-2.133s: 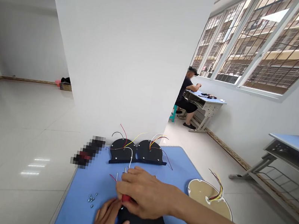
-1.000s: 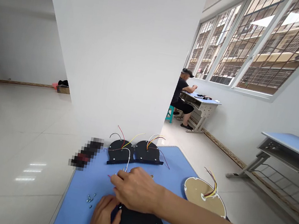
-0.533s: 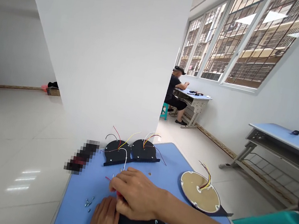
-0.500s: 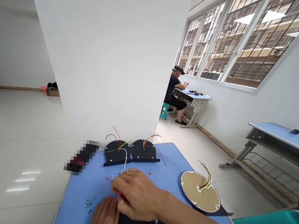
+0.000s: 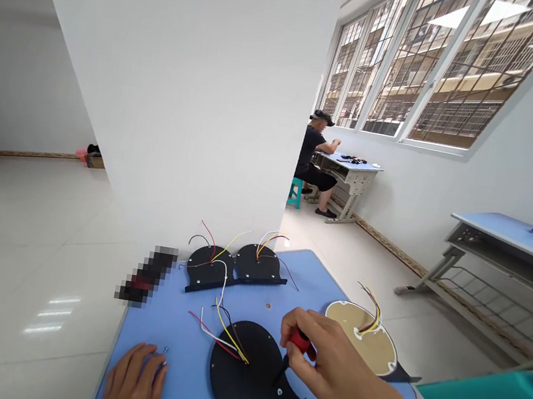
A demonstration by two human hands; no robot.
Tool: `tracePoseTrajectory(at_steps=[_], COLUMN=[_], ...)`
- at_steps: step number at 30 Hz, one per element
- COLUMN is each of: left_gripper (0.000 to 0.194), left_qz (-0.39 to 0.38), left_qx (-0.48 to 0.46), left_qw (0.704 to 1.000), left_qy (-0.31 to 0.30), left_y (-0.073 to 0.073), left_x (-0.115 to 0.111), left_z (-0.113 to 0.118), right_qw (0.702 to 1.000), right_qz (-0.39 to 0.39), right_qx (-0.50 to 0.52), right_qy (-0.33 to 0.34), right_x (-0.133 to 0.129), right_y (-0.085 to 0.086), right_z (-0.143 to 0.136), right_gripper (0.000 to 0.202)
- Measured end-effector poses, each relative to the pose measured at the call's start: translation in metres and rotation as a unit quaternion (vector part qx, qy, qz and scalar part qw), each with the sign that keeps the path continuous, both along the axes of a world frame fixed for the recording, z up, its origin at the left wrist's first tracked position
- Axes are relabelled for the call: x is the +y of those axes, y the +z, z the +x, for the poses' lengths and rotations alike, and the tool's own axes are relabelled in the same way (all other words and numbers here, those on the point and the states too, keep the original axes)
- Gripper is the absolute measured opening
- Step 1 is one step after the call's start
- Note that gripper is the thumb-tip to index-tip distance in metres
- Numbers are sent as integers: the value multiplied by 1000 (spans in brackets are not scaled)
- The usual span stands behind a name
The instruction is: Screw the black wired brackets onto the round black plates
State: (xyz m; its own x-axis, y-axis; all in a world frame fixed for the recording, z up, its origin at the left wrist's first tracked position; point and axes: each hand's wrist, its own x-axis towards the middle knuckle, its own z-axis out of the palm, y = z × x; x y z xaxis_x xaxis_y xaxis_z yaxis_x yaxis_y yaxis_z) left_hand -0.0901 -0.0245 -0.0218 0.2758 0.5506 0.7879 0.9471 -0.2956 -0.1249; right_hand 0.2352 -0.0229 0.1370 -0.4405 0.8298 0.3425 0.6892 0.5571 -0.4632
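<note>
A screwdriver with a red and black handle (image 5: 299, 341) is gripped in my right hand (image 5: 329, 364). Its dark shaft points down over the right side of a black rounded plate (image 5: 237, 387), close to a silver screw (image 5: 280, 392) there. Red, white, yellow and dark wires (image 5: 219, 339) rise from the plate's middle. My left hand (image 5: 136, 381) lies on the blue table to the left of the plate, fingers stretched out and slightly bent over small loose screws (image 5: 166, 350), most of them covered.
Two similar black plates with wires, one left (image 5: 210, 268) and one right (image 5: 259, 264), lie at the table's back by the white wall. A tan disc with wires (image 5: 361, 336) rests at the right. Beside the table is a green stool (image 5: 479, 388). Another person (image 5: 318, 160) sits farther off.
My hands have moved apart: the left went left to the loose screws, the right moved right with the screwdriver. The plate and its wires are now uncovered.
</note>
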Motion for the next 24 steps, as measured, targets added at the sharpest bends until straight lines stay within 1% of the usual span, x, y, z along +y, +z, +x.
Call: tracePoseTrajectory(at_steps=[3, 5, 6, 8, 10, 12, 14, 17, 20, 24], left_gripper=[24, 19, 16, 13, 14, 17, 27, 41, 45, 42], left_qz=[-9, -49, -83, -168, -250, -308, -356, -401, -390, -348], left_qx=[-28, -72, -97, -139, -143, -133, -114, -87, -70, -57], left_qw=[1000, 995, 989, 964, 926, 895, 873, 858, 861, 877], left_qy=[-5, -41, -73, -154, -243, -295, -312, -310, -318, -325], left_y=[-2, -2, -2, 1, 9, 18, 27, 33, 29, 19], left_x=[0, -2, -4, -7, -8, -8, -5, 0, 4, 4], left_z=[7, 20, 30, 56, 85, 111, 129, 140, 140, 138], right_qw=[1000, 1000, 1000, 1000, 1000, 1000, 999, 999, 999, 999], right_qz=[8, 6, 3, -6, -6, 5, 17, 22, 21, 24], right_qx=[-13, -19, -22, -27, -27, -27, -27, -22, -14, -12], right_qy=[-4, -5, -6, -4, 4, 14, 20, 20, 21, 19], right_x=[-3, -5, -5, -5, -5, -4, -3, -2, -1, -2], right_y=[-1, -1, -2, -4, -7, -10, -13, -16, -15, -13], right_z=[3, 5, 5, 6, 6, 6, 6, 6, 6, 6], right_gripper=[16, 15, 14, 14, 13, 12, 12, 14, 15, 15])
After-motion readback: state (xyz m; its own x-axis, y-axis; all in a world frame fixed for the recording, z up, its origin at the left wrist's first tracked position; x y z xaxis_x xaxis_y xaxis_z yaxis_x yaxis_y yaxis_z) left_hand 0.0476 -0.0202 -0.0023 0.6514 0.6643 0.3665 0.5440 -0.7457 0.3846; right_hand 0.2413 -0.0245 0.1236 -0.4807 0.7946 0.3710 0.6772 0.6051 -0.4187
